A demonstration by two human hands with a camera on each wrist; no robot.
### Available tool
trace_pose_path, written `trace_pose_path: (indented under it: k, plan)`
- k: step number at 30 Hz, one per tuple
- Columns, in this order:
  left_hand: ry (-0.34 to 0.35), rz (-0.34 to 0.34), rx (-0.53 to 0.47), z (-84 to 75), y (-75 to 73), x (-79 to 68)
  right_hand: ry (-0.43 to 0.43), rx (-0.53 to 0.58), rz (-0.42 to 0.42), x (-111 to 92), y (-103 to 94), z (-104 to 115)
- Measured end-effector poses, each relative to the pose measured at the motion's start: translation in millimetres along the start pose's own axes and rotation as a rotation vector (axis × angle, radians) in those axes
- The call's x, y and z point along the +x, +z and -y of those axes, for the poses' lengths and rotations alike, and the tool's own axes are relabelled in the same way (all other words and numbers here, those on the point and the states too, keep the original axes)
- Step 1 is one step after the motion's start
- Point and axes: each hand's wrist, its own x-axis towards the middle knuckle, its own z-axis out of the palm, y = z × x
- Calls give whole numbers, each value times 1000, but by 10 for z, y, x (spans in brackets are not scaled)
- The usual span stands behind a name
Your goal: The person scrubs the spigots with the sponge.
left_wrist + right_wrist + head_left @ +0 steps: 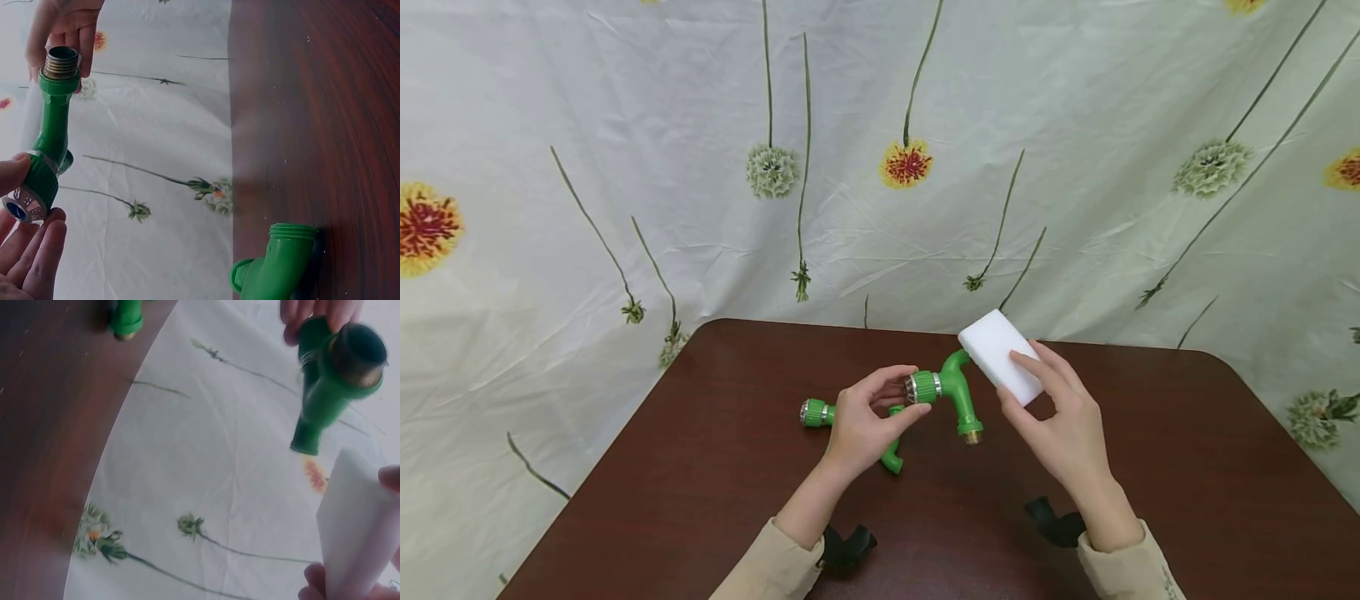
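Note:
Above the table my left hand pinches a green faucet by its ridged knob, between thumb and fingers. Its brass threaded end faces the camera in the left wrist view, and the spout points toward the right hand. A white sponge block is gripped by my right hand, with its near corner close to the spout. Whether sponge and spout touch in the head view I cannot tell; the right wrist view shows a gap. A second green faucet lies on the table, partly hidden behind my left hand.
The dark reddish-brown table has rounded back corners. Behind it hangs a pale cloth printed with flowers. Black curved pieces show beside both wrists.

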Motion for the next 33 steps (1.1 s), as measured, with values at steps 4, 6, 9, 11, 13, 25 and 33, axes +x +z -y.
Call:
trace_pose_path:
  k: [4,6,9,11,13,25,33]
  plan:
    - [6,-6,5,-107,-12,10,-70,57,80,-9,1,46]
    - [7,-5,11,-204,-22,14,-121,48,102,-13,7,68]
    - [38,-4,25,-266,-32,14,-161,-10,76,-12,6,81]
    - [51,0,22,-325,-42,14,-155,-56,33,-10,-2,82]
    - [69,1,31,-340,-42,13,-133,-80,-9,-9,-8,78]
    - [190,16,112,-347,-27,12,-198,-105,23,-13,-14,86]
    - [233,39,106,-287,-3,11,-204,-102,31,-11,-19,105]
